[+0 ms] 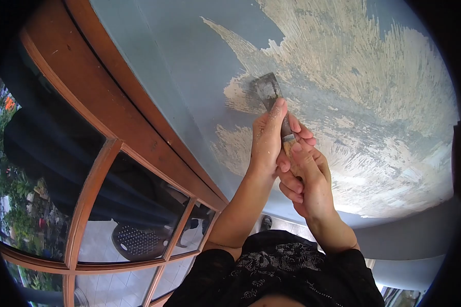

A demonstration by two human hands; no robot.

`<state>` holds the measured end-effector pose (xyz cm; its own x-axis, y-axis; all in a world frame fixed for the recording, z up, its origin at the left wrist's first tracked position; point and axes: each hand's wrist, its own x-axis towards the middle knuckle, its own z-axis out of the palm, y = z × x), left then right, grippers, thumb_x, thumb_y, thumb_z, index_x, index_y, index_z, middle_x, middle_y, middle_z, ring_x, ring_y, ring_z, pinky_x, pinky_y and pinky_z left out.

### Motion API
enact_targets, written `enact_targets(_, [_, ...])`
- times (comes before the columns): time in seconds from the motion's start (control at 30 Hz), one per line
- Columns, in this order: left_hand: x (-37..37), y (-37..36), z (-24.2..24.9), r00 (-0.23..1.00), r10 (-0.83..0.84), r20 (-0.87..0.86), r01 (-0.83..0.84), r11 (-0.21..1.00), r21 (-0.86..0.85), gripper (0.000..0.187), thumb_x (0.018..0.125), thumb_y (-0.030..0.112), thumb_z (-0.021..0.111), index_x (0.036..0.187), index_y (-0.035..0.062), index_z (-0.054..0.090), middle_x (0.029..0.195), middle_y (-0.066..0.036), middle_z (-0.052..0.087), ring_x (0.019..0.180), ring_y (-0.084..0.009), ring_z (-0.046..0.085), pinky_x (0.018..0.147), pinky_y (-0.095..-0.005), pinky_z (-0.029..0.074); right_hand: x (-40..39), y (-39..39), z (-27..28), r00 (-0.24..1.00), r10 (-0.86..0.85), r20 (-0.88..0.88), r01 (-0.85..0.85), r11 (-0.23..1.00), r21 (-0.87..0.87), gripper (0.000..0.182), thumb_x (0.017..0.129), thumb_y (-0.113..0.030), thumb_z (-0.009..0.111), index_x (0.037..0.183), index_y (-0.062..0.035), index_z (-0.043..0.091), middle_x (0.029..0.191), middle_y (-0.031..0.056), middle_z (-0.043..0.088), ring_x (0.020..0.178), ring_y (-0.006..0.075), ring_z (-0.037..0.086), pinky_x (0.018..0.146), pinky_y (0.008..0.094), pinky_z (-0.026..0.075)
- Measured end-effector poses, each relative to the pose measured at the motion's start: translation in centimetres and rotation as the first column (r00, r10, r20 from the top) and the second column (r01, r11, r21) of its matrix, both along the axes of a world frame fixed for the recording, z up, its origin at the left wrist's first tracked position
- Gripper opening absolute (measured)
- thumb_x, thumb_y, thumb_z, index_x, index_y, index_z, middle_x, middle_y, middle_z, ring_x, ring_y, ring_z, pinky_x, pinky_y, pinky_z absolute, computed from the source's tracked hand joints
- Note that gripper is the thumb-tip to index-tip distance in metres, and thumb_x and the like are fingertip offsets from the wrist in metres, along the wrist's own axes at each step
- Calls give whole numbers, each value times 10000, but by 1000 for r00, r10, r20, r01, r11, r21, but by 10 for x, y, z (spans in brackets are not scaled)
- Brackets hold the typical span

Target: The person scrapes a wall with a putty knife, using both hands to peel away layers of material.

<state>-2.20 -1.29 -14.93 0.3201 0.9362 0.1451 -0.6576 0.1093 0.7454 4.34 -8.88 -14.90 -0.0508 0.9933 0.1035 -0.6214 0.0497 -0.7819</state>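
Note:
A scraper with a flat, smeared metal blade is held against or close to the blue-grey wall. My left hand is closed round the shaft just below the blade, thumb along it, with pale dust on the skin. Lower down, my right hand grips the handle with bent fingers. Around and to the right of the blade, a large patch of scraped, cream-coloured wall surface shows streaks and ragged edges. Whether the blade touches the wall is hard to tell.
A brown wooden frame with glass panes runs along the left, close to my left arm. Behind the glass are dark cloth and a perforated chair back. A foot in a dark shoe shows on the floor below.

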Motion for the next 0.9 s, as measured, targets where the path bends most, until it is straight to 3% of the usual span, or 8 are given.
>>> enact_targets(0.17, [-2,6,0,1000,-16,21,16,999,38,432,869,392,472,623,37,490,593,-123,546,549,-213,592,532,-345,532,-4,4,3,999,-37,-1,37,999,20,248,915,-215,405,1001,6,477,703,32,475,392,24,294,293,158,216])
enact_targets(0.27, [4,4,5,985,54,165,-45,997,-60,430,868,385,474,619,35,489,595,-122,547,566,-221,593,577,-369,535,-7,15,1,995,-99,-21,100,994,35,317,913,-190,399,1156,13,418,702,40,478,392,33,315,302,156,230])
enact_targets(0.37, [4,5,2,986,26,166,-13,997,-80,423,870,389,467,633,40,489,593,-120,548,565,-227,590,608,-393,530,-9,16,-4,984,-166,59,159,982,100,334,912,-155,386,1198,18,381,727,47,485,415,40,353,317,168,265])
enact_targets(0.47, [6,10,-5,977,-48,207,38,998,53,422,873,399,460,636,51,485,591,-119,549,566,-241,590,600,-397,523,0,12,-6,986,-76,145,46,979,200,301,915,-123,372,1180,19,384,761,43,488,480,45,401,373,172,314])
enact_targets(0.57, [0,18,-5,963,-144,228,127,988,91,422,875,401,458,625,61,481,585,-118,548,548,-239,585,576,-395,519,-3,23,-25,933,-212,289,108,935,339,268,920,-116,368,1144,25,406,803,32,488,564,33,429,454,159,338])
enact_targets(0.67, [-4,21,-5,929,-185,319,167,982,82,427,875,395,461,604,65,479,581,-121,552,529,-236,582,560,-391,519,-13,28,-21,888,-344,306,185,875,448,291,895,-59,392,1141,94,413,759,31,505,662,54,448,616,171,362])
enact_targets(0.83, [-6,23,-10,960,-157,231,145,987,67,417,871,384,472,612,57,491,586,-124,557,522,-230,581,520,-374,515,-6,35,-28,842,-385,378,121,818,563,346,924,-127,360,1236,21,352,749,-23,470,526,-8,375,446,127,282])
enact_targets(0.9, [-5,23,-7,977,-115,181,114,993,18,418,856,392,494,622,46,507,595,-133,563,528,-232,585,498,-353,510,-7,29,-29,893,-269,362,110,908,404,397,924,-134,363,1290,7,303,727,-27,463,462,-13,342,389,130,252])
